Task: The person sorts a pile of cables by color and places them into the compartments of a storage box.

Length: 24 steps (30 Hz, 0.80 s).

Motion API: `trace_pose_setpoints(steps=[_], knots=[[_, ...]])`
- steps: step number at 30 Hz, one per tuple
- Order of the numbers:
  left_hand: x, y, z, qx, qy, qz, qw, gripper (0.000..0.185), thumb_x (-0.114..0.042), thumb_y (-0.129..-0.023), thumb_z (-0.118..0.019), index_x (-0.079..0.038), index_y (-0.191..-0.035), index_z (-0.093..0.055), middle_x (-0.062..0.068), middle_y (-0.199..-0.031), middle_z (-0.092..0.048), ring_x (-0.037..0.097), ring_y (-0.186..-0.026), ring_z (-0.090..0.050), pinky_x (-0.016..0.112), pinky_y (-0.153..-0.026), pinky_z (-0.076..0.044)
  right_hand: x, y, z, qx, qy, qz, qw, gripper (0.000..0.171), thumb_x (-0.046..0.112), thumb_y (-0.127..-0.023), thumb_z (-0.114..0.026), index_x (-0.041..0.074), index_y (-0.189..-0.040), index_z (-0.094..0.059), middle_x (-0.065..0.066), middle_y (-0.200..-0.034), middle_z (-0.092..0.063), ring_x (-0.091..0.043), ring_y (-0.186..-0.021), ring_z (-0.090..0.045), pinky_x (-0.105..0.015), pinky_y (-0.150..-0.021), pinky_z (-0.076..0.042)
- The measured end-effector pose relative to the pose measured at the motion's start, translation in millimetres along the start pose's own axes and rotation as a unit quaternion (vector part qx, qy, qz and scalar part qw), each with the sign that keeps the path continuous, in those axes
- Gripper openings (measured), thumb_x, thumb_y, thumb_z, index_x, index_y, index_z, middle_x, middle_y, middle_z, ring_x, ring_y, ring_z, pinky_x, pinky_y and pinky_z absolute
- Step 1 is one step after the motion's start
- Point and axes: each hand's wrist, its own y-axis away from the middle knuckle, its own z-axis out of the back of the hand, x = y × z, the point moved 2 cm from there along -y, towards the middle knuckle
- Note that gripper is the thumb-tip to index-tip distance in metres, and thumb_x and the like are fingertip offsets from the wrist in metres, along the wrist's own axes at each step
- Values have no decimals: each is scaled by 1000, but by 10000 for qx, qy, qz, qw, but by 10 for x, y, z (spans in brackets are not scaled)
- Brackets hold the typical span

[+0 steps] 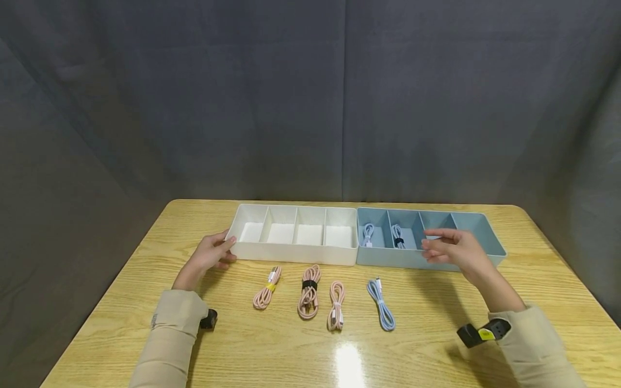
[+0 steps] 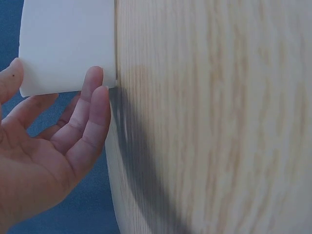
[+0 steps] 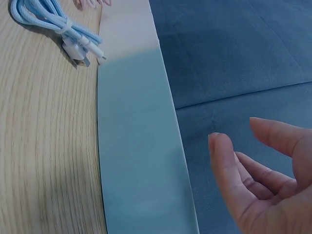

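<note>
A white four-compartment tray [image 1: 296,254] and a blue four-compartment tray [image 1: 388,260] stand side by side at the back of the wooden table. My left hand [image 1: 215,253] lies open, its straight fingers [image 2: 95,105] touching the white tray's [image 2: 68,44] left front corner. My right hand [image 1: 448,249] hovers open over the blue tray's front wall [image 3: 136,146], holding nothing; in the right wrist view the right hand [image 3: 263,185] shows relaxed fingers. Two bundled blue cables [image 1: 367,235] [image 1: 398,236] lie in the blue tray's two left compartments.
On the table [image 1: 436,345] in front of the trays lie three pink cable bundles [image 1: 267,288] [image 1: 309,291] [image 1: 336,304] and one blue cable [image 1: 381,297], the same blue cable [image 3: 53,22] in the right wrist view. The white tray's compartments hold nothing. Dark cloth hangs behind.
</note>
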Motion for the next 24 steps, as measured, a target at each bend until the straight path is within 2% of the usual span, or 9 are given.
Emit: trace_pose_setpoints(steps=[5,14,24], knots=[[16,-10,3,9,-40,-114,9999,55,-30,-97,-44,-3,-142,-27,24,-112,-53,21,-81,-62,34,-65,-53,1,40,-25,36,46,24,10000,50,14,-91,-58,-16,-127,-39,-13,-95,-66,-16,-76,-66,-31,-69,-54],[17,-15,1,-12,-70,-90,9999,56,-31,-97,-44,-4,-143,-27,25,-113,-53,20,-81,-63,34,-65,-54,-32,71,-126,181,132,-92,9997,51,14,-89,-60,-17,-125,-41,-22,-97,-63,-22,-78,-66,-33,-70,-54],[21,-16,4,-38,-93,-73,9999,55,-31,-97,-44,-4,-142,-27,25,-112,-54,19,-80,-63,34,-65,-54,-90,75,-300,614,115,-147,9979,49,12,-89,-59,-17,-124,-42,-22,-95,-62,-24,-77,-65,-39,-70,-53]])
